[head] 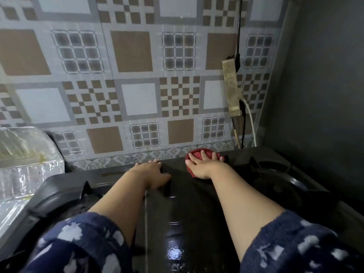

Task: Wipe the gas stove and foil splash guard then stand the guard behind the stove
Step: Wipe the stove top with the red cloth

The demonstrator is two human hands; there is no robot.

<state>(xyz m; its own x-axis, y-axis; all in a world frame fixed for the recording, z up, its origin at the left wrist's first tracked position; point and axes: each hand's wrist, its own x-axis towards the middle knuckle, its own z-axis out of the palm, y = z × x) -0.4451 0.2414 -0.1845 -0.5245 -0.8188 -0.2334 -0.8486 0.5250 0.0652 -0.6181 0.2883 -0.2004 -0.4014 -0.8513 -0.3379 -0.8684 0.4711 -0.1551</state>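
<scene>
Now the right hand (204, 164), fingers spread, presses a red cloth (198, 153) at the far stove (187, 203) edge, left hand (149, 172) flat beside it.

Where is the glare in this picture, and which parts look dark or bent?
Head view: glare sits low on the black stove, and the foil splash guard at left shines; the right burner and side wall are dim; lines on the tiled wall bow, from the wide-angle lens.

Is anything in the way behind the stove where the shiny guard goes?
Yes. The right hand presses a red cloth on the back edge of the stove, the left hand rests beside it, and cables hang at the back right corner.
</scene>
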